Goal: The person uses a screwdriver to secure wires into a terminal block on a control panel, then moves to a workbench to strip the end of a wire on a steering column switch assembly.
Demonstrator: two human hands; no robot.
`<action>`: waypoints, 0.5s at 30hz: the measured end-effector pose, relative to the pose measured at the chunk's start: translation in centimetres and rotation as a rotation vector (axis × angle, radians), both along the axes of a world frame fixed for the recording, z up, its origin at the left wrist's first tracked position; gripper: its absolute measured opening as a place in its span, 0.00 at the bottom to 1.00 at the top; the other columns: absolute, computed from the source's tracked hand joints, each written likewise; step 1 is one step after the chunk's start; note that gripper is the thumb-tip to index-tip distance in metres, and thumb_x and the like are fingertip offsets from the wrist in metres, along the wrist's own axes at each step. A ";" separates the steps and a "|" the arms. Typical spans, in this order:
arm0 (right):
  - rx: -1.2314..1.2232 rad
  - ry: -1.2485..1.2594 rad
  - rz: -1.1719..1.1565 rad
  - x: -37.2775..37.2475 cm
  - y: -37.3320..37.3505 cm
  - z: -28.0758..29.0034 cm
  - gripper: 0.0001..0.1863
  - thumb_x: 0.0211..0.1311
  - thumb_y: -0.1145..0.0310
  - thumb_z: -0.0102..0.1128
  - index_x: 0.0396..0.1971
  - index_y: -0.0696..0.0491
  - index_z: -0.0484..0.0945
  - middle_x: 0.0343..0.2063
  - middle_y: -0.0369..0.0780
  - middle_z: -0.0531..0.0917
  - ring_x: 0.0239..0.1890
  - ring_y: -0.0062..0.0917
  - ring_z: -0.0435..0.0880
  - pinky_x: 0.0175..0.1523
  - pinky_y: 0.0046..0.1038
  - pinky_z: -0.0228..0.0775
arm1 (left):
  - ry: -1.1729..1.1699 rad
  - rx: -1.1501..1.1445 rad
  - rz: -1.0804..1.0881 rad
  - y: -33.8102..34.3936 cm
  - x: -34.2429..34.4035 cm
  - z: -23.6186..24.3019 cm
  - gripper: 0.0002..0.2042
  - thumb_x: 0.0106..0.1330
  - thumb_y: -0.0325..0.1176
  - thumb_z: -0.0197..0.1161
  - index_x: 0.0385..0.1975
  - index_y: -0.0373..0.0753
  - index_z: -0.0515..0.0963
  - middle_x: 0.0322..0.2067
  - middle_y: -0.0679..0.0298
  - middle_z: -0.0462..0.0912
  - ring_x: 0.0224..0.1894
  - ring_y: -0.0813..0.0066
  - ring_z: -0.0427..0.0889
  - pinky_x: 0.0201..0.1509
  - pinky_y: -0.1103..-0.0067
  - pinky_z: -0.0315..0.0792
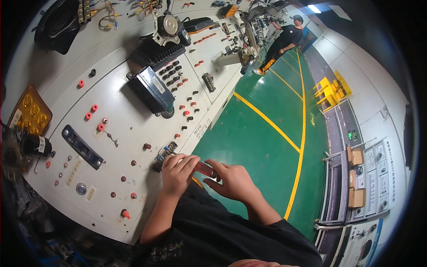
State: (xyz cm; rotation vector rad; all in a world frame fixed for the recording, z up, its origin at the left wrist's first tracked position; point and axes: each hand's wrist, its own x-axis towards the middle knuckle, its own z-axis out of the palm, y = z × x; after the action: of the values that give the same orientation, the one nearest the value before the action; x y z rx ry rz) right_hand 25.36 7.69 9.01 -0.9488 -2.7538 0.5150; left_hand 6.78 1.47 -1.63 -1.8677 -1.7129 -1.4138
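Red rod [205,168] sits just right of the panel [115,149], its long axis slanting from the left hand's [177,176] closed grip toward the right hand [236,181], curled around its far end, pinch unclear.

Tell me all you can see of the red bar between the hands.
The red bar is short, smooth and glossy, slightly see-through, and looks like plastic. A small dark, perhaps metallic, part shows near its right end. It slants gently down toward the right in the picture, in mid-air by the near edge of the pale panel. The left hand grips its left end; the right hand is around its right end. Fingers hide both ends, so its full shape cannot be told.
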 end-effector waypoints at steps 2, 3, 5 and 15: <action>0.026 0.030 0.025 0.1 -0.1 0.0 0.27 0.59 0.60 0.75 0.58 0.50 0.79 0.34 0.42 0.89 0.31 0.38 0.90 0.36 0.37 0.81 | 0.016 -0.009 -0.006 -0.1 0.0 -0.1 0.11 0.63 0.30 0.68 0.45 0.44 0.86 0.44 0.71 0.90 0.46 0.70 0.85 0.52 0.70 0.73; 0.025 0.038 0.018 0.1 -0.1 -0.1 0.27 0.59 0.60 0.75 0.58 0.50 0.79 0.34 0.42 0.89 0.31 0.38 0.90 0.36 0.37 0.81 | 0.015 -0.017 -0.006 -0.2 0.0 0.0 0.11 0.63 0.30 0.68 0.45 0.44 0.86 0.44 0.71 0.90 0.46 0.70 0.85 0.53 0.70 0.73; 0.010 0.001 0.073 0.1 0.0 0.1 0.28 0.64 0.51 0.69 0.60 0.48 0.76 0.37 0.43 0.89 0.31 0.44 0.89 0.34 0.42 0.80 | 0.019 -0.019 -0.014 -0.1 0.0 -0.1 0.11 0.64 0.31 0.68 0.45 0.44 0.86 0.44 0.72 0.90 0.46 0.70 0.85 0.53 0.70 0.72; -0.028 -0.039 0.072 -0.8 -0.8 -0.3 0.29 0.65 0.55 0.69 0.61 0.51 0.71 0.33 0.42 0.89 0.30 0.44 0.89 0.34 0.41 0.80 | -0.001 -0.002 -0.012 0.0 -0.2 -0.4 0.08 0.66 0.32 0.68 0.43 0.43 0.86 0.42 0.69 0.90 0.46 0.68 0.86 0.53 0.69 0.72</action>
State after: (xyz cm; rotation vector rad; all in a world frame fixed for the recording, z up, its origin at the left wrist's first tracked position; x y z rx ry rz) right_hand 24.61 6.91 8.72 -0.8774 -2.8312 0.5542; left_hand 6.55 1.44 -2.02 -1.8817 -1.7064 -1.4180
